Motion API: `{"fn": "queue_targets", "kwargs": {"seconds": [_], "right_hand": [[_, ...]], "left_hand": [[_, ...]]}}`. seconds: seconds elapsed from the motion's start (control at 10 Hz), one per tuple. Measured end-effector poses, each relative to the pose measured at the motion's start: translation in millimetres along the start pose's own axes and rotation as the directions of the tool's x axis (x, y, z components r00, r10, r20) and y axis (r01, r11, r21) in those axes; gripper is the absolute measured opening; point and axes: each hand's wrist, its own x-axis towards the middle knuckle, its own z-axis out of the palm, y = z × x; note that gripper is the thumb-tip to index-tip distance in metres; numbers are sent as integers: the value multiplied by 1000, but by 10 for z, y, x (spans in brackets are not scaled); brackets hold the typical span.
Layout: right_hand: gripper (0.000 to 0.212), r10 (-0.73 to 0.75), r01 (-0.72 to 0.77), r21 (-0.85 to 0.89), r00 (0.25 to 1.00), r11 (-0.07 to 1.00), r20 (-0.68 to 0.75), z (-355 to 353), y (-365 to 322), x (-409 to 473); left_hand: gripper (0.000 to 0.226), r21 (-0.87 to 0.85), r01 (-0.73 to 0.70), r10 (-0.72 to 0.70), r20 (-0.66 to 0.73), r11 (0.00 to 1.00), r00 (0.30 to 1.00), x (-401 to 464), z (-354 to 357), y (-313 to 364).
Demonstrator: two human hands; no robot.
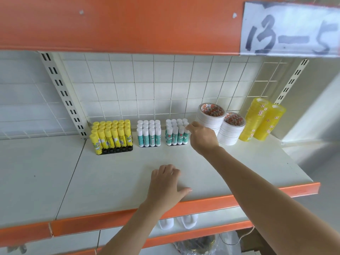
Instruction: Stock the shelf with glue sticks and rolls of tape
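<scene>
1. Left hand [165,183]: it rests flat on the bare shelf [110,172] near the front edge, fingers relaxed and released, holding nothing.
2. Right hand [201,138]: it reaches toward the back edge, fingertips at the right side of the right-hand block of white-capped glue sticks [177,132]. Contact looks likely. The fingers are curled, but whether they grasp a stick cannot be told.
3. Task items: all stand in one row along the back edge of the shelf, against the wire grid [156,83].
4. Counts, left to right:
   - One black tray of yellow glue sticks [111,136], roughly two dozen in four rows of six.
   - Two blocks of white-capped sticks: the left block [149,132] holds about sixteen; the right block appears similar, partly hidden by the hand.
   - Two stacks of white tape rolls [232,128], the nearer partly covered by the right hand.
   - Two stacks of yellow tape rolls [262,119] by the right upright.
5. Risk: a sideways push from the right hand could topple sticks in the right block, since they stand upright and close together.
6. Risk: the wrist lies just beside the white tape; a backward move could shift or knock over that stack.
</scene>
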Motion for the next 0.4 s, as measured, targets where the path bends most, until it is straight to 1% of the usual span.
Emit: {"fn": "queue_targets", "kwargs": {"seconds": [0.1,0.2,0.3,0.4], "right_hand": [[33,4,-3,-4,998,1000,56,-98,-40,-11],[39,14,-19,38,993,999,119,-191,-61,-87],[45,15,-20,26,980,999,197,-266,-112,-150],[48,38,-34,-23,984,999,174,-237,-183,-149]], "left_hand": [[57,-8,11,-11,24,1000,1000,1,-18,8],[54,-5,15,-14,49,1000,999,10,-18,-3],[50,-13,-16,16,17,1000,1000,24,-19,-10],[52,-24,-38,38,3,999,999,-3,2,-16]]}}
